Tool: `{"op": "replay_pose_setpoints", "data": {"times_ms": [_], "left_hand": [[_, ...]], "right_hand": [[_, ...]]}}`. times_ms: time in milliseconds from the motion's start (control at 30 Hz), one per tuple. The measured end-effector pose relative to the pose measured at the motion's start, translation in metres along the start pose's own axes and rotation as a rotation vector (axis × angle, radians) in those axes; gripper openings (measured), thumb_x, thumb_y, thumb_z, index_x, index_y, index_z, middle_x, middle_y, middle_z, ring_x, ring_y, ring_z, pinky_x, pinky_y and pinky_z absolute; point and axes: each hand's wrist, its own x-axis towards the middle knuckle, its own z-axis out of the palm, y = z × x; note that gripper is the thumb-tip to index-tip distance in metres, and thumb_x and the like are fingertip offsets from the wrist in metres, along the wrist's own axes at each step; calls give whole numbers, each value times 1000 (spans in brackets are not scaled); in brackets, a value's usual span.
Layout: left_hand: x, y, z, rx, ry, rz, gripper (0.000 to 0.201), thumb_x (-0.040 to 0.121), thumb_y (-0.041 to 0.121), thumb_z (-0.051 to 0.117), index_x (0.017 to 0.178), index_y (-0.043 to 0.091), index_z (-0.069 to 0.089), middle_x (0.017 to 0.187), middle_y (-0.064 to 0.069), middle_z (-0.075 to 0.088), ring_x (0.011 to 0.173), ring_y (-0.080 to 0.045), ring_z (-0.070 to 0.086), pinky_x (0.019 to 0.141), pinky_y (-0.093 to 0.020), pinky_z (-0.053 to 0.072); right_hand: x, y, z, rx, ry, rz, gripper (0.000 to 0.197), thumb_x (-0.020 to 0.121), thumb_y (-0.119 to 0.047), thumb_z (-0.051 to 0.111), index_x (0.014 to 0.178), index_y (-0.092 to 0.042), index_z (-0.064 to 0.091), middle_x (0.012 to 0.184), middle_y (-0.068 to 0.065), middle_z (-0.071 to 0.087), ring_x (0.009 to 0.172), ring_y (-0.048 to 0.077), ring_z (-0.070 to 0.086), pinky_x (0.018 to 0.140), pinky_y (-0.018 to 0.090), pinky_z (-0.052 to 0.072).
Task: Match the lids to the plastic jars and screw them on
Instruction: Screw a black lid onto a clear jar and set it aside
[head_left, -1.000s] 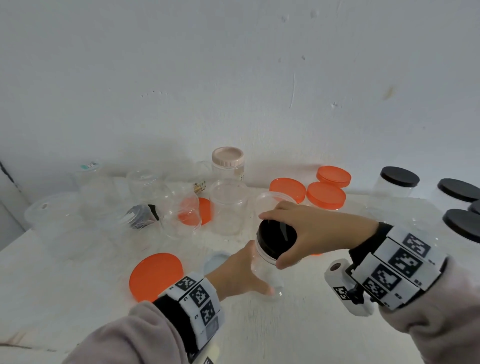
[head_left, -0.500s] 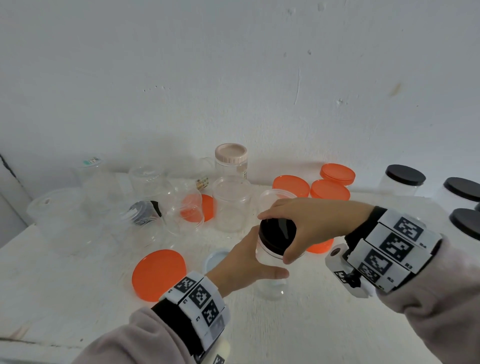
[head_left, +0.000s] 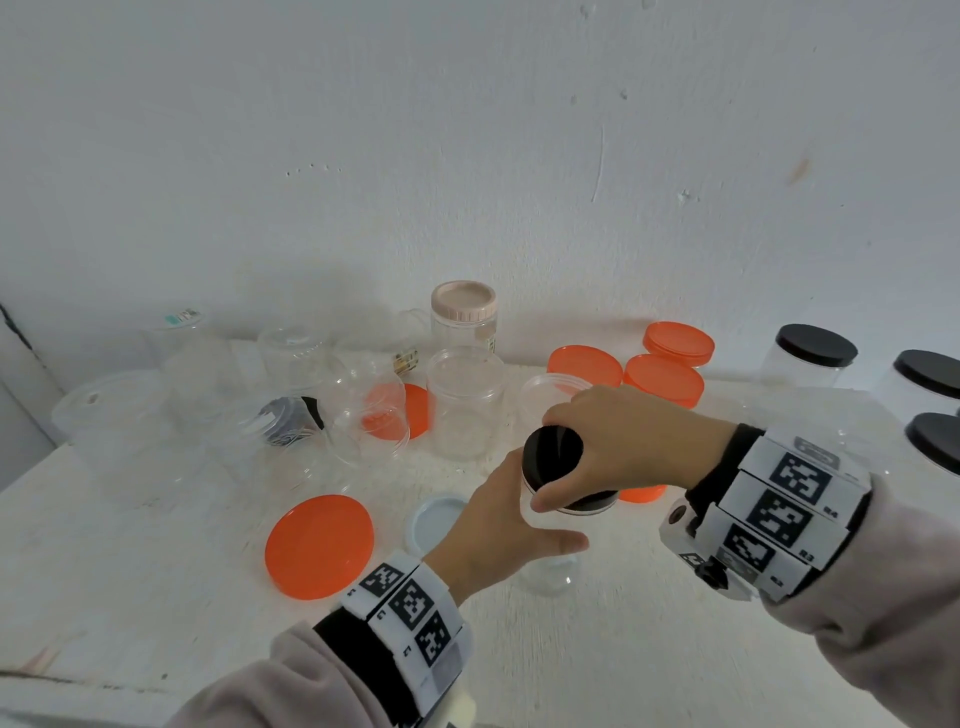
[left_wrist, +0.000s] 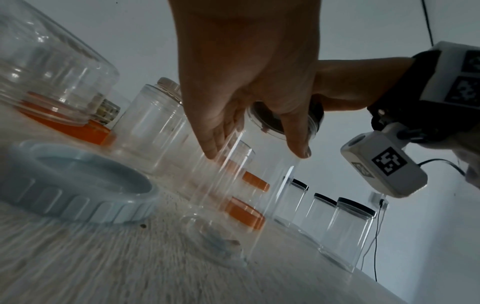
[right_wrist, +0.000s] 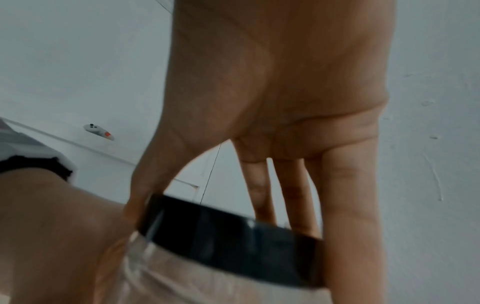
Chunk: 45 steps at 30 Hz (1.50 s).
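A clear plastic jar (head_left: 548, 577) stands mid-table with a black lid (head_left: 553, 460) on its mouth. My right hand (head_left: 623, 441) grips the lid from above, thumb at the front and fingers round the far rim. My left hand (head_left: 493, 525) holds the jar's wall just under the lid, thumb across the front. In the left wrist view my left hand (left_wrist: 246, 82) clasps the jar (left_wrist: 246, 185), and the lid (left_wrist: 272, 119) shows through its wall. The right wrist view shows my right hand (right_wrist: 272, 92) curled over the black lid (right_wrist: 233, 236).
An orange lid (head_left: 319, 545) and a light blue lid (head_left: 436, 519) lie left of the jar. Several open clear jars (head_left: 465, 400) and a pink-lidded jar (head_left: 463, 312) stand behind. More orange lids (head_left: 662, 379) lie behind my right hand. Black-lidded jars (head_left: 815, 353) line the right.
My left hand has slid up the jar from near its base, and its thumb now wraps across the front. My right hand has stayed on the black lid.
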Motion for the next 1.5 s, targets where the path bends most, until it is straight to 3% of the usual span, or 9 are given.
{"op": "replay_pose_setpoints", "data": {"times_ms": [200, 333, 533, 700, 800, 933, 1100, 1300, 1500], "left_hand": [[0, 2, 0, 19, -5, 21, 75, 69, 31, 85, 125, 45, 37, 121, 25, 52, 113, 10, 47, 87, -10, 36], [0, 3, 1, 32, 6, 35, 72, 68, 31, 85, 114, 55, 34, 116, 31, 50, 107, 20, 45, 80, -2, 35], [0, 2, 1, 6, -2, 33, 82, 69, 32, 85, 135, 35, 36, 129, 18, 51, 120, -1, 47, 100, -22, 40], [1, 3, -1, 38, -23, 31, 73, 69, 33, 84, 115, 56, 32, 117, 34, 49, 109, 18, 44, 83, -4, 36], [0, 5, -1, 57, -21, 39, 70, 69, 33, 84, 109, 59, 33, 109, 40, 48, 104, 24, 43, 80, 0, 36], [1, 1, 0, 43, -20, 34, 80, 68, 35, 85, 130, 41, 35, 126, 24, 50, 117, 4, 47, 93, -14, 36], [-1, -1, 2, 21, 30, 36, 79, 67, 35, 85, 130, 40, 37, 125, 22, 51, 115, 8, 46, 87, -10, 37], [0, 1, 1, 18, 15, 44, 79, 69, 34, 84, 128, 43, 34, 126, 24, 48, 113, 13, 44, 84, -6, 35], [0, 0, 2, 18, 3, 51, 81, 69, 34, 84, 134, 36, 35, 128, 21, 49, 116, 7, 45, 86, -8, 35]], "right_hand": [[1, 10, -13, 176, -332, -1, 90, 65, -56, 75, 142, -47, 29, 118, -15, 41, 111, 11, 44, 81, 24, 41], [3, 11, -15, 147, -209, -45, 78, 63, -58, 76, 133, -40, 46, 103, -21, 45, 101, 5, 44, 71, 17, 37], [3, -1, -2, 34, -48, 71, 65, 62, -79, 60, 96, -24, 56, 79, -11, 54, 70, 7, 51, 52, 23, 33], [2, 10, -17, 184, -350, 26, 85, 66, -54, 77, 139, -44, 34, 115, -13, 44, 111, 13, 45, 78, 23, 41], [1, 9, -20, 162, -287, -27, 87, 64, -49, 80, 139, -45, 37, 114, -17, 44, 109, 9, 43, 82, 23, 43], [3, 6, -17, 145, -190, -55, 76, 59, -60, 79, 126, -35, 53, 103, -20, 55, 97, 4, 52, 73, 20, 46], [2, -1, -3, 49, -30, 98, 71, 57, -83, 61, 92, -20, 59, 74, -8, 56, 62, 8, 51, 49, 21, 33], [1, 10, -11, 195, -262, 39, 87, 63, -63, 74, 139, -38, 38, 119, -15, 45, 111, 10, 45, 84, 25, 43], [3, 9, -13, 122, -220, -30, 83, 62, -57, 76, 136, -44, 39, 106, -17, 43, 104, 9, 43, 80, 25, 43]]}}
